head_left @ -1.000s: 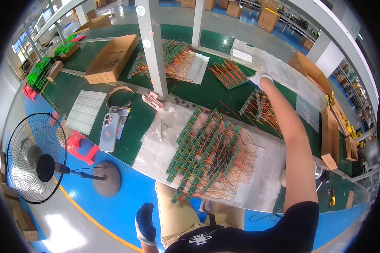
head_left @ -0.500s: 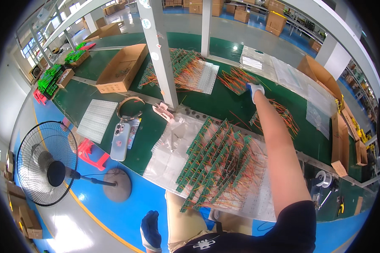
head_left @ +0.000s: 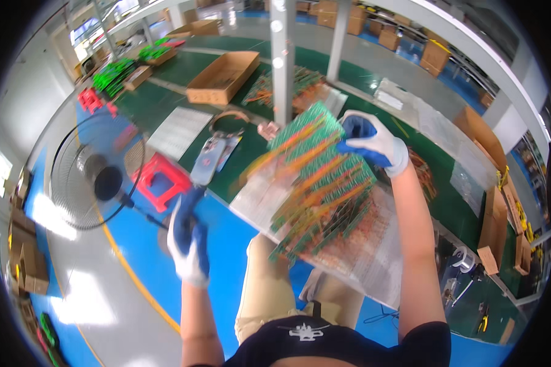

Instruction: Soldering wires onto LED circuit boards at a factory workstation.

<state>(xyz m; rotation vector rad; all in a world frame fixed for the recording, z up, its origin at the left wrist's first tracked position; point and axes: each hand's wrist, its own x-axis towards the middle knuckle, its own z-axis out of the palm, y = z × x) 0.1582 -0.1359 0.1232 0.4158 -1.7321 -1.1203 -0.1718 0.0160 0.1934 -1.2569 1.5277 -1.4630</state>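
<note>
A green circuit board panel (head_left: 317,131) with orange wires trailing to the left is raised over the table, its far right edge gripped by my right hand (head_left: 378,144) in a white and blue glove. Beneath it, partly covered, lie several more green wired boards (head_left: 343,229) on a pale sheet (head_left: 260,199) at the near edge. My left hand (head_left: 190,238), gloved alike, hovers off the table's left front side with thumb and fingers apart and nothing in it. Motion blurs the raised panel and the left fingers.
A grey upright post (head_left: 282,67) stands behind the work, with another wired board stack (head_left: 300,79) beside it. To the left are a phone (head_left: 208,162), a white perforated sheet (head_left: 179,131), a cardboard tray (head_left: 223,76), a red stool (head_left: 161,180) and a fan (head_left: 104,177). Pliers (head_left: 483,318) lie right.
My right hand has come back from the far side of the table with a wired board panel. My left hand has risen beside the table. The view has shifted too.
</note>
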